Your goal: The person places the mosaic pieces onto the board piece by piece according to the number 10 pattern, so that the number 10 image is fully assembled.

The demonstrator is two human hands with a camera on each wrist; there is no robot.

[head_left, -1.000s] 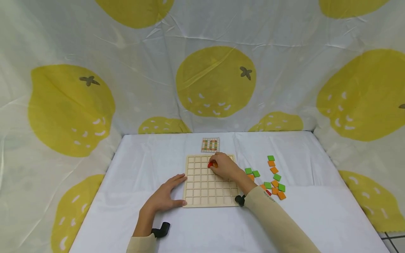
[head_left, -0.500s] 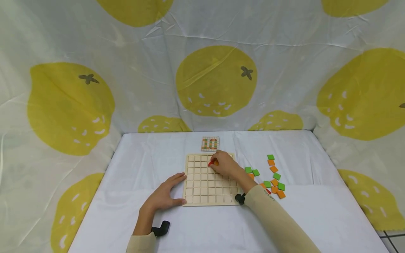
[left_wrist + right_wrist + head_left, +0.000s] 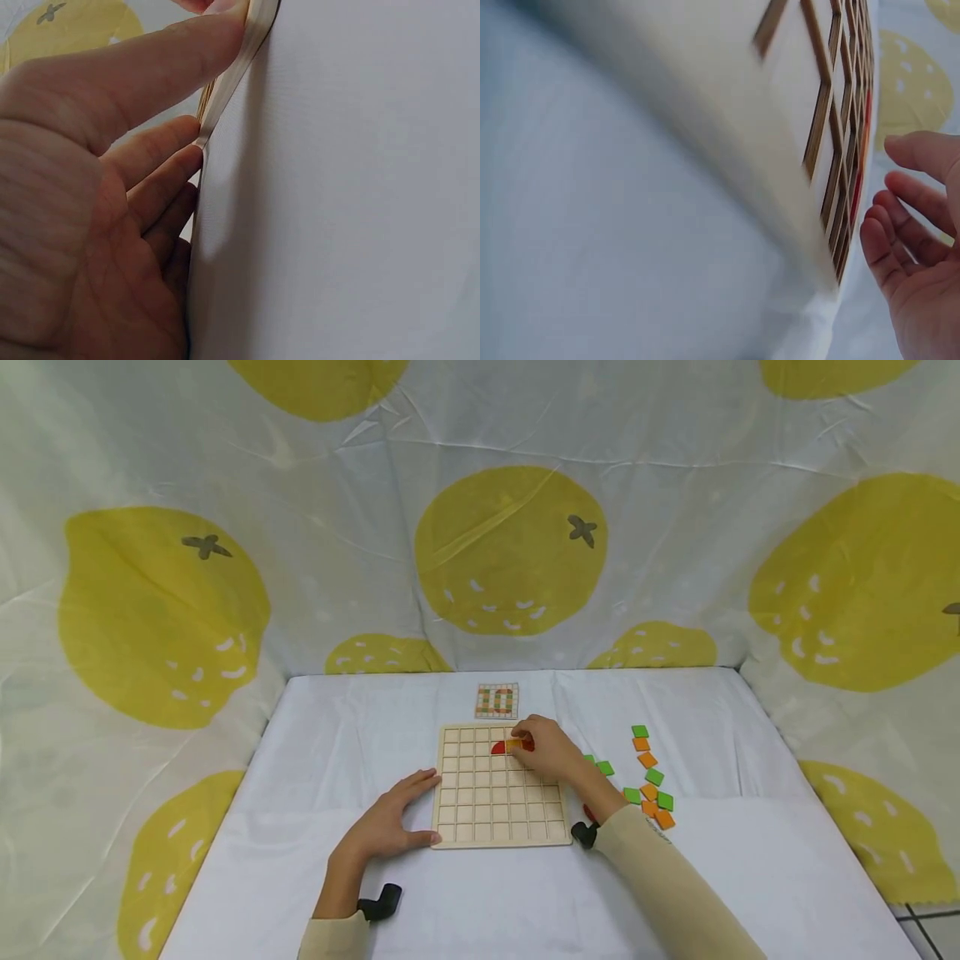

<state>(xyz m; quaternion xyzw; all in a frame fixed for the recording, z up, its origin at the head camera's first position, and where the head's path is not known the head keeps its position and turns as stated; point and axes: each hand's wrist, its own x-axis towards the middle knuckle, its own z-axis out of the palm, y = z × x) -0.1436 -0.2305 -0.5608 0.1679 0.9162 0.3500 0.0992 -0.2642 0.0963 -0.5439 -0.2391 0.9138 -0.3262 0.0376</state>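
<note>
A pale wooden grid board [image 3: 472, 818] lies in front of me in the head view. My left hand [image 3: 386, 827] touches its left side, thumb at the near corner and fingers extended along the edge. Over the board's far part is my right hand [image 3: 549, 752], nothing between its loosely bent fingers in the right wrist view. Beside its fingertips, a red rounded piece [image 3: 498, 747], an orange tile [image 3: 513, 745] and another red piece [image 3: 528, 745] form a row in the grid. The right hand partly covers the second red piece.
A small patterned card [image 3: 497, 700] lies beyond the board. To the right are scattered green tiles [image 3: 654, 777] and orange tiles [image 3: 647, 760]. Another red piece [image 3: 589, 813] shows beside the right wrist. A lemon-print cloth [image 3: 510, 552] hangs behind the table.
My right hand has shifted slightly right and its fingers have come off the left red piece. The orange tile and second red piece now show more. My left hand stays in place.
</note>
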